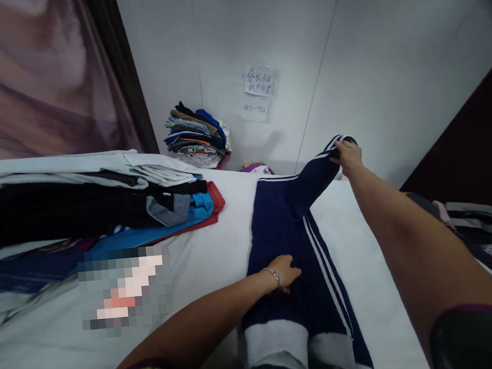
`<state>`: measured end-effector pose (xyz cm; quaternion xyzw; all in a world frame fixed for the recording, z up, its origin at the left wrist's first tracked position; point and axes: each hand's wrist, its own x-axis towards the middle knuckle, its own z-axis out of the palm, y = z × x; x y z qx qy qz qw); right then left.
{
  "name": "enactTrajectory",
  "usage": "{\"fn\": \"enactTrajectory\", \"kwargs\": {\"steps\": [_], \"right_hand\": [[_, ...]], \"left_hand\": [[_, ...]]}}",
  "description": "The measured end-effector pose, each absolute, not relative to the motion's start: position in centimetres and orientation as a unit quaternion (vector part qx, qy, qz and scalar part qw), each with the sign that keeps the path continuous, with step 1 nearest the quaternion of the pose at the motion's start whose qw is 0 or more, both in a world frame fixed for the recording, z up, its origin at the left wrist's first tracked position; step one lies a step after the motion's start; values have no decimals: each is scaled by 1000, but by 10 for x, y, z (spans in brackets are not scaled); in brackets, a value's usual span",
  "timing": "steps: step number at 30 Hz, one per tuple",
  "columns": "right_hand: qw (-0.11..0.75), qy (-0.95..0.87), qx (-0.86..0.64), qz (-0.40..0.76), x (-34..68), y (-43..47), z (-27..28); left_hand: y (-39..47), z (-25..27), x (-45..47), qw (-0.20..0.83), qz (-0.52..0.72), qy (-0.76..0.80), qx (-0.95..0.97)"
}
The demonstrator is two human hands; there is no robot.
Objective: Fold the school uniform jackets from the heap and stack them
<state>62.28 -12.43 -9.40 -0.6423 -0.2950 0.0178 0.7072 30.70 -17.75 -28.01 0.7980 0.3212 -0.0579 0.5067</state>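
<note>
A navy blue garment with white side stripes [275,222] lies spread on the white-covered surface in front of me, with pale grey-white panels at its near end. My right hand [349,157] is closed on a striped end of a sleeve-like part, lifting it up at the far right. That part bends upward from the rest of the cloth. Lower down, my left hand [283,273], with a silver bracelet on the wrist, is on the middle of the garment, its fingers curled into the fabric. The fingertips are partly hidden.
To the left lies a layered heap of clothes [80,210] in black, white, blue and red. A folded stack of clothes [198,134] stands at the back by the wall, under handwritten paper notes [258,83]. More clothes [473,216] lie at the right edge. One patch at left is pixelated.
</note>
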Motion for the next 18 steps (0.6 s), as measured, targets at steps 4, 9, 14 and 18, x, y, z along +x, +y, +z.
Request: {"fn": "enactTrajectory", "kwargs": {"steps": [4, 9, 14, 18], "right_hand": [[696, -296, -654, -2, 623, -135, -103], [678, -351, -640, -88, 597, -142, -81], [573, -500, -622, -186, 506, -194, -110], [420, -639, -639, -89, 411, -277, -197]], "left_hand": [[-179, -276, 293, 595, -40, 253, 761], [-192, -260, 263, 462, 23, 103, 881], [-193, -267, 253, 523, 72, 117, 841], [-168, -271, 250, 770, 115, 309, 546]]}}
